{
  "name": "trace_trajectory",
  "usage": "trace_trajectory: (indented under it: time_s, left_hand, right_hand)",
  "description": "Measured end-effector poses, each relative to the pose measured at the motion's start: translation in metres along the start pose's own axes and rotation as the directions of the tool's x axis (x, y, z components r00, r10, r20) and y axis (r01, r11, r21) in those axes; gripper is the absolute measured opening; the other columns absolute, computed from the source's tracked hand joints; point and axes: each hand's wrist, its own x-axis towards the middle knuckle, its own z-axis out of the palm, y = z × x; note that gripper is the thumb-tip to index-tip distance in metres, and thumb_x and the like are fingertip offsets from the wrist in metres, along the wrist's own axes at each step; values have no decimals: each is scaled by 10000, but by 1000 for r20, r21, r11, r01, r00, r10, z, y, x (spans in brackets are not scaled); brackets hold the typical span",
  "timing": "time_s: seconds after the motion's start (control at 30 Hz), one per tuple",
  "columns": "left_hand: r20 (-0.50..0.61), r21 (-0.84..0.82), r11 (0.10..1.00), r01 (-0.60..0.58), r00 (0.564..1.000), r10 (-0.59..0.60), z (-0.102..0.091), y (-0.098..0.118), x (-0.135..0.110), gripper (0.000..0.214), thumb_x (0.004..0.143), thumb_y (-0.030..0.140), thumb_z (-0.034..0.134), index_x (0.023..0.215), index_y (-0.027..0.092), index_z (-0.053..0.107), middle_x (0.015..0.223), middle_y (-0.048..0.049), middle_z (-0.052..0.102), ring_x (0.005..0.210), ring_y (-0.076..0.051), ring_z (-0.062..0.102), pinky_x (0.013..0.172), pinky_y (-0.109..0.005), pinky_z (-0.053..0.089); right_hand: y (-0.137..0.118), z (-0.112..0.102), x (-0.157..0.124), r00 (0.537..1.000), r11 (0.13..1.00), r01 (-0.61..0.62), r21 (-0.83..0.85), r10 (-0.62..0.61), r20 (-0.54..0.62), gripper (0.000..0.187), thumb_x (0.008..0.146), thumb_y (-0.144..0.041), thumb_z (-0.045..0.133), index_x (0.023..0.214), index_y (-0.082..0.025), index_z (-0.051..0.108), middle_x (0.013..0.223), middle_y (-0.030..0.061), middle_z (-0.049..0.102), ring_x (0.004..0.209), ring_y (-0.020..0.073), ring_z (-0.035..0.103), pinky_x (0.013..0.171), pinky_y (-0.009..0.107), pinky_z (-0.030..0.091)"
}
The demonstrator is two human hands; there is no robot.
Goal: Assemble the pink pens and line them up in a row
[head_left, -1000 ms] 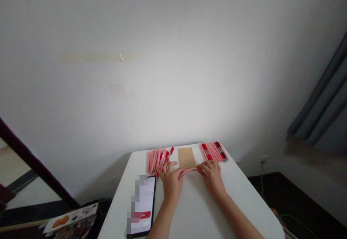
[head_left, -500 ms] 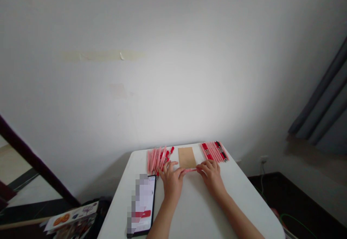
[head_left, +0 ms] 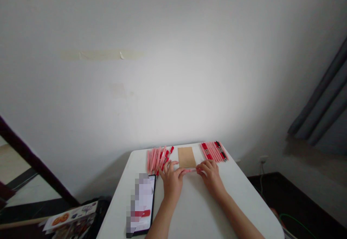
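Pink slim plastic pen (head_left: pixel 191 170) pinched at each end, left hand (head_left: pixel 171 182) and right hand (head_left: pixel 213 175) alike, just over white tabletop (head_left: pixel 195 210); hold level, grip lightly, avoid bending.

Pink and red on white
Pink pens (head_left: pixel 157 158) with red caps, brown card (head_left: pixel 186 157), white table (head_left: pixel 197 210), grey curtain (head_left: pixel 322 105).

Backed by a plain white wall (head_left: pixel 173 33), crossed at left by a strip of yellowed tape (head_left: pixel 103 55). Hung at right with grey pleated curtains (head_left: pixel 322 105) over dark floor (head_left: pixel 295 199). Brightest behind the white rounded counter (head_left: pixel 197 213).
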Motion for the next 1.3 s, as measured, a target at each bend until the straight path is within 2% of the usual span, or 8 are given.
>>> trace_trajectory:
  time_s: [0.37,0.57,0.83,1.0,1.3]
  left_hand:
    - [24,15,1000,18,1000,-18,1,-2,0,115,801,320,607,816,347,718,1121,-6,630,1166,-272,461,1048,-622,190]
    - [10,42,999,-5,1000,4,1,1,1,109,792,318,615,822,329,720,1109,-21,631,1139,-264,466,1043,-606,213]
    - [28,35,999,0,1000,-1,1,0,0,162,840,312,546,838,325,707,1118,-14,631,1148,-257,458,1032,-599,223]
    - [35,25,1000,5,999,-6,3,-2,1,144,830,321,562,832,330,706,1130,-11,620,1157,-259,452,1034,-596,213]
    - [40,-18,1000,0,999,0,2,-3,-1,130,815,345,585,855,334,708,1128,-11,606,1162,-247,438,1054,-572,190]
  right_hand:
    - [1,1,0,1000,1000,9,16,-10,23,159,894,-322,543,950,-269,683,851,37,645,904,220,515,830,368,403]
    - [3,0,0,1000,1000,-19,6,19,10,198,917,-306,500,1043,-294,653,875,29,676,915,224,536,886,420,377]
    - [1,-2,0,999,998,-53,-21,52,-3,213,827,-343,632,1029,-273,623,918,28,679,978,244,543,972,482,317]
    - [2,-2,0,999,999,-38,-4,38,-3,88,857,-309,595,931,-273,628,925,16,675,951,227,547,968,470,317]
    - [3,-1,-1,999,999,-42,-33,41,-5,152,889,-364,545,939,-290,668,930,30,636,928,214,541,872,386,373]
